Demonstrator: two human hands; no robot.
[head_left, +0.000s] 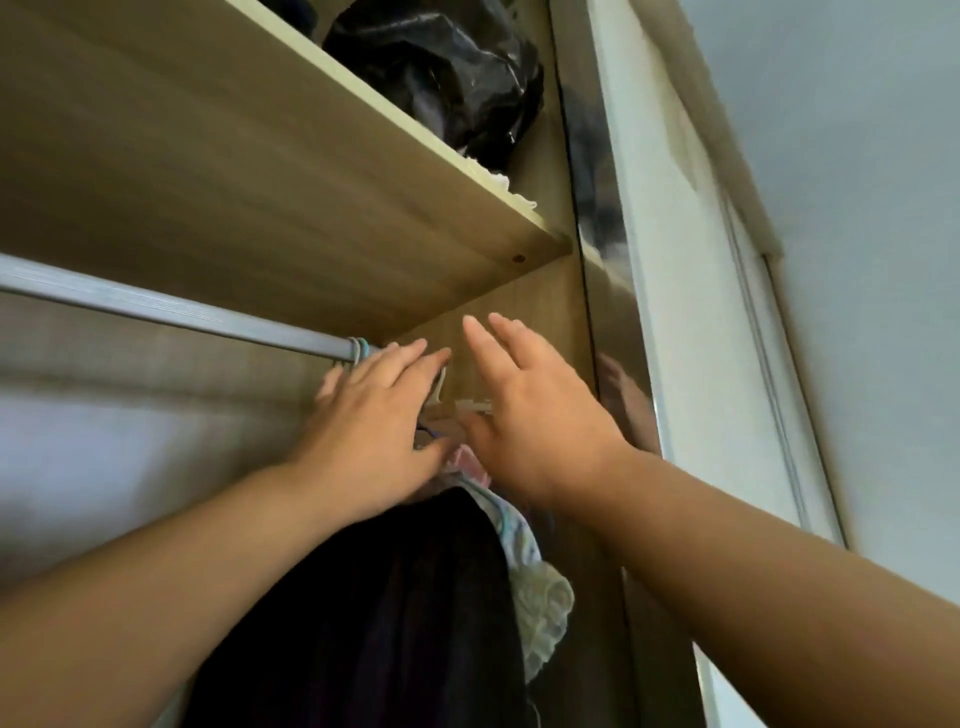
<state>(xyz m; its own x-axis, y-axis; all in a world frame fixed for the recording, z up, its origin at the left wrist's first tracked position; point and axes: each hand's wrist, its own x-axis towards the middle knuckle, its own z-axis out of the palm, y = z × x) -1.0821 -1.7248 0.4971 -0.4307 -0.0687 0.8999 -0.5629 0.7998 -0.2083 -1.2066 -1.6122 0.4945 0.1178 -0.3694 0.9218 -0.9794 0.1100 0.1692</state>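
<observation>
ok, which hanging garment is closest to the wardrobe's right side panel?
The pale frilly garment; the black garment hangs to its left, below the left hand.

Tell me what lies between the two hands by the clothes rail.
Head view: a white hanger and, below it, a bit of pink cloth show between the left hand and the right hand.

Matt wood-grain shelf (291, 171); ribbed metal rail (171, 306); glossy black plastic bag (441, 73); dark cloth garment (395, 613).
</observation>
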